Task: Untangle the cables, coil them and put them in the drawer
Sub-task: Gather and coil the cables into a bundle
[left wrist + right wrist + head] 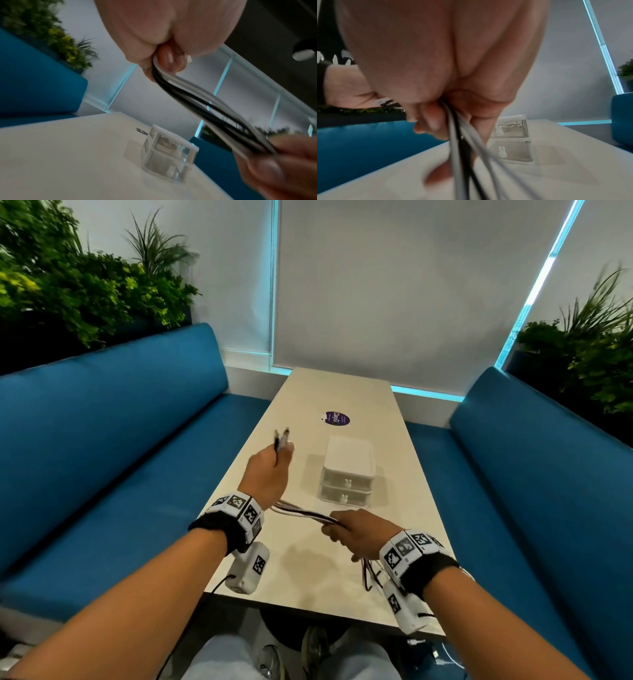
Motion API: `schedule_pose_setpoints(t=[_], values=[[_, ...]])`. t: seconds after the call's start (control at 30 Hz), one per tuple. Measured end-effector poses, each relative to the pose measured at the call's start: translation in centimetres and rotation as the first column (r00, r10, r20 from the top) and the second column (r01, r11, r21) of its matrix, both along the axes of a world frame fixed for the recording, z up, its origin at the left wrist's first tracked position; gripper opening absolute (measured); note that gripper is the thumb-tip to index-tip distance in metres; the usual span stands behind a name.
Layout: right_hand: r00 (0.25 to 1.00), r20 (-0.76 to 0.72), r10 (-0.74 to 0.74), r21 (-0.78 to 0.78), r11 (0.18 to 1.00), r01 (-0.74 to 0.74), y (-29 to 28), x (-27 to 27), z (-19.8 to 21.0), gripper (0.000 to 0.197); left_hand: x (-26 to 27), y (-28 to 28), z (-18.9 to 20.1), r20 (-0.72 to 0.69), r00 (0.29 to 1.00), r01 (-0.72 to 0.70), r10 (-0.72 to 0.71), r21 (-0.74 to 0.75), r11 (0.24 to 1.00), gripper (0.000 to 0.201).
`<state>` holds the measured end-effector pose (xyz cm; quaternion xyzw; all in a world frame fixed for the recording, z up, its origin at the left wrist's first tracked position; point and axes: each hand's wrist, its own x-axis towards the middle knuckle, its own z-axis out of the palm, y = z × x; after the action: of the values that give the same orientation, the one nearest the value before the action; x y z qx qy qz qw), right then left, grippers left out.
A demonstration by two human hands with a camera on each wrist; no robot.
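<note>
Black & white cables [301,513] stretched above the table [308,570] btwn both hands: left hand [269,470] gripped them w/ plug ends poking past its fingers, right hand [356,530] clenched round them; drawers [347,474] shut, just beyond

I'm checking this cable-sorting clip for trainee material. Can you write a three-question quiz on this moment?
1. True or false: both drawers of the small white two-drawer plastic organiser are closed.
2. The left hand grips: A) black and white cables B) the round purple sticker C) nothing.
3. Fill in: the cable bundle runs from the left hand to the ____ hand.

Key: 1 true; 2 A; 3 right.
</note>
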<state>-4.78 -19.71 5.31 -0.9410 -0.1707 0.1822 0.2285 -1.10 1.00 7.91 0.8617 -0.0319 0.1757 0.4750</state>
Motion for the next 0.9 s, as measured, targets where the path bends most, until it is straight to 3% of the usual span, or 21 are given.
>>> schedule_pose_setpoints(t=[0.1,0.33,0.4,0.47,0.63,0.73,0.83,0.9], values=[[0.992,0.122,0.028,-0.083,0.996,-0.018,-0.4,0.2,0.0,0.033,-0.3,-0.8,-1.2,-0.113,0.989,0.113,-0.091,0.206,0.972,0.038],[0.984,0.178,-0.027,-0.1,0.994,0.045,-2.2,0.7,0.7,0.039,-1.2,-2.0,-3.0,-0.316,0.923,0.362,-0.22,0.518,0.775,0.069],[0.984,0.176,-0.031,-0.102,0.994,0.05,-2.1,0.8,0.7,0.037,-1.4,-2.7,-3.7,-0.374,0.906,0.401,-0.199,0.608,0.685,0.057],[0.985,0.169,-0.045,-0.099,0.993,0.063,-1.9,0.9,0.5,0.036,-1.5,-3.0,-4.5,-0.364,0.91,0.401,-0.199,0.651,0.644,0.041],[0.987,0.12,-0.104,-0.052,0.992,0.111,-1.8,0.5,1.1,0.025,-2.5,-3.3,-6.0,-0.311,0.922,0.385,-0.231,0.66,0.645,0.034],[0.988,-0.009,-0.152,0.032,0.988,0.152,-2.0,0.5,1.5,0.022,-2.5,-3.3,-6.1,-0.31,0.926,0.37,-0.213,0.649,0.665,0.029],[0.98,-0.077,-0.181,0.104,0.977,0.188,-1.8,0.2,1.6,0.022,-2.0,-3.6,-6.3,-0.331,0.917,0.393,-0.221,0.663,0.637,0.02],[0.982,-0.051,-0.183,0.101,0.977,0.188,-1.6,0.0,1.5,0.023,-1.9,-3.7,-6.2,-0.383,0.887,0.441,-0.258,0.538,0.718,0.016]])
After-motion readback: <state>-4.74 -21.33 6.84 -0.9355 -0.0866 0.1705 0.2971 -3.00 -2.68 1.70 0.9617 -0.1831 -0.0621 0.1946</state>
